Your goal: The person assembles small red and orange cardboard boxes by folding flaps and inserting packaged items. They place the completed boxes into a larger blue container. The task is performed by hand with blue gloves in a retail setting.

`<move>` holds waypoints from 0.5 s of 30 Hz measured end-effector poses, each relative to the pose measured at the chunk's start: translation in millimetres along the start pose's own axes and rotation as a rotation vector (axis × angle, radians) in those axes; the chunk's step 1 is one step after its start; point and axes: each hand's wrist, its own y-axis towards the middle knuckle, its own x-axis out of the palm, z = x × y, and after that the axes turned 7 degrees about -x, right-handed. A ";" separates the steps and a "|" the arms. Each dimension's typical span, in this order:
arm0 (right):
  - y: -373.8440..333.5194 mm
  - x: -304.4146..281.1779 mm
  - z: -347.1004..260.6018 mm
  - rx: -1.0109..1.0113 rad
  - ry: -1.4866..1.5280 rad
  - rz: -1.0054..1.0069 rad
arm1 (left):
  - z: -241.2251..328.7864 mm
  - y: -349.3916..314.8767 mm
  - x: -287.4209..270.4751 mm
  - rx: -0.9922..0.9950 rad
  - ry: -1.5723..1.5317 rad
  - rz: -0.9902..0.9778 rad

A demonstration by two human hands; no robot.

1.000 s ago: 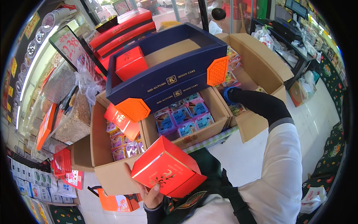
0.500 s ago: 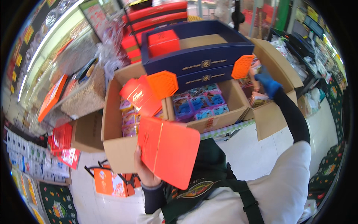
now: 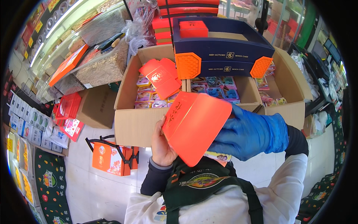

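A red folding carton (image 3: 194,125) with gold print is held up before me. My left hand (image 3: 161,147), bare, grips its left edge with the thumb on the near face. From the right comes my right hand (image 3: 253,132) in a blue glove, its fingers curled and partly hidden behind the carton. A small pale snack packet (image 3: 219,157) shows under those fingers. Several more red cartons (image 3: 161,76) lie on packets in the left part of the big cardboard boxes (image 3: 138,125) on the table. Other packets (image 3: 223,92) fill the middle box.
Dark blue trays (image 3: 227,46) with orange corners rest across the boxes, and a red carton (image 3: 193,29) sits inside the upper one. Grain bins (image 3: 106,59) stand on the left. An orange gift box (image 3: 108,158) with black straps is on the floor (image 3: 93,194).
My gloved right hand has come out of the right cardboard box to the red carton, bringing a small packet. My left hand has raised and turned the carton. The view has shifted.
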 end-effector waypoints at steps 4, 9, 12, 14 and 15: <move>7.6 16.7 10.2 0.097 0.252 0.059 | -4.7 -6.1 -1.0 0.090 0.154 0.070; 5.1 64.3 30.7 -0.045 0.411 0.259 | -9.6 -10.6 1.5 0.152 0.319 0.099; -1.3 60.2 32.0 -0.097 0.349 0.350 | -17.3 -8.1 -2.7 0.089 0.272 0.092; 2.0 42.8 21.3 0.012 0.362 0.444 | -25.5 -5.9 -4.3 0.015 0.186 0.073; -0.8 37.6 15.9 0.185 0.439 0.357 | -27.9 -6.6 -9.8 -0.032 0.141 0.084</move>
